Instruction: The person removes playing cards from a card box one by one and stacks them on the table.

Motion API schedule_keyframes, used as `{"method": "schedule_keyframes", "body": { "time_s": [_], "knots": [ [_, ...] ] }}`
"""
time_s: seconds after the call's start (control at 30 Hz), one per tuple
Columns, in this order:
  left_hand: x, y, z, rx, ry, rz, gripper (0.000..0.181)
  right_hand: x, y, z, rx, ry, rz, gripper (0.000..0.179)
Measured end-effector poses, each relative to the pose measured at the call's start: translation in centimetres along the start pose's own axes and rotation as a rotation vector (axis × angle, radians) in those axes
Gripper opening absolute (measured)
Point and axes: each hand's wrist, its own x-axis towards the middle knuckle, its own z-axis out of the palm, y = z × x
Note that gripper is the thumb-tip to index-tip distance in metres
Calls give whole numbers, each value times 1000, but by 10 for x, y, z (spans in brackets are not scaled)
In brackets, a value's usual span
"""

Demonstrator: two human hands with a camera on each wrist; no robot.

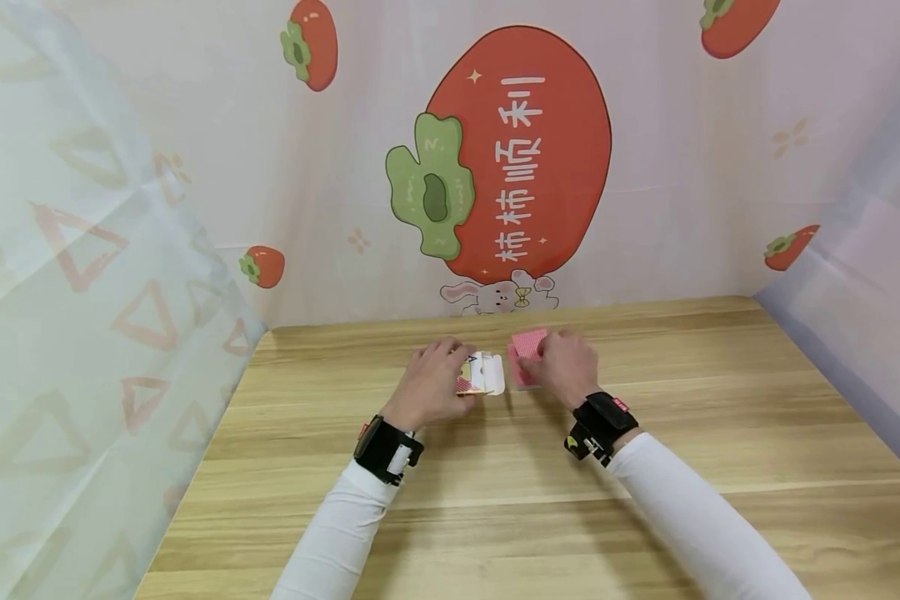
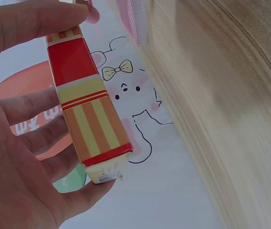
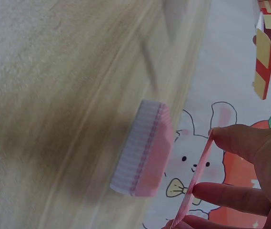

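My left hand (image 1: 433, 385) grips a small playing card box (image 1: 474, 375) by its edges, between thumb and fingers. Its white end flap (image 1: 495, 375) stands open toward the right; the striped side of the box (image 2: 88, 95) fills the left wrist view. In my right hand (image 1: 570, 367), thumb and fingers pinch a thin pink-backed bunch of playing cards (image 3: 199, 174); how many cannot be told. Just below them, apart from the hand, a thicker stack of playing cards (image 3: 142, 148) rests on the table.
The wooden table (image 1: 495, 517) runs back to a pale curtain (image 1: 667, 200) printed with persimmons and a rabbit. More curtain (image 1: 82, 292) hangs along the left side. Both wrists carry black straps with cameras.
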Motion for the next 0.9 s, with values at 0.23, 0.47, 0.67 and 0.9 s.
{"method": "schedule_keyframes", "body": {
  "time_s": [0.23, 0.47, 0.67, 0.9],
  "knots": [
    [-2, -1, -1, 8, -3, -5, 68, 2, -2, 11, -17, -6, 24, 39],
    [-2, -1, -2, 1, -4, -7, 68, 3, -5, 17, -47, -7, 44, 44],
    [-2, -2, -2, -3, -14, -15, 69, 4, -6, 21, -84, 0, 43, 45],
    [-3, -2, -3, -7, -8, -4, 69, 5, -7, 25, -104, 4, 41, 46]
  ]
}}
